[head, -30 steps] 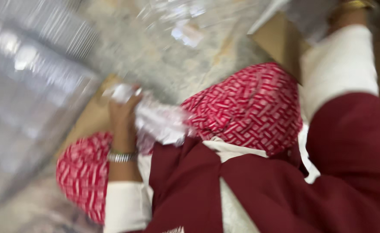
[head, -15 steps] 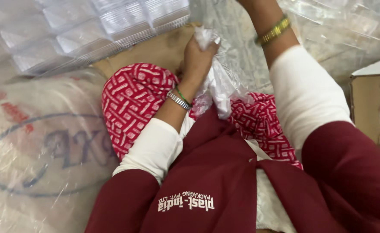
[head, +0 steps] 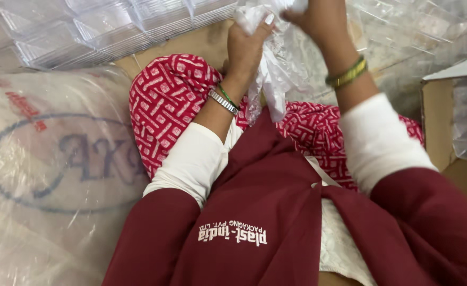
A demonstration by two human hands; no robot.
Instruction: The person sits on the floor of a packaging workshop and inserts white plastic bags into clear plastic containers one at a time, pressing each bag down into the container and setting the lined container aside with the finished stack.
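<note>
Your left hand (head: 247,45) wears a silver watch (head: 223,102) and thin green bangle (head: 227,95); your right hand (head: 318,21) a gold-green bangle (head: 346,74); below the watch, white cuffs (head: 191,159), maroon sleeves (head: 154,238), red-white patterned trousers (head: 164,100).

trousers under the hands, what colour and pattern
Red with a white geometric line print, seen best in the head view on the trousers below the left hand.

1. The right hand (head: 318,18) runs past the top edge; its fingers are out of sight.
2. The crumpled plastic bag (head: 276,69) is cut off at the top, its upper end hidden between both hands.
3. The cardboard box (head: 445,122) runs off the right edge.
4. The stacked clear trays (head: 117,29) are cropped by the top edge.
</note>
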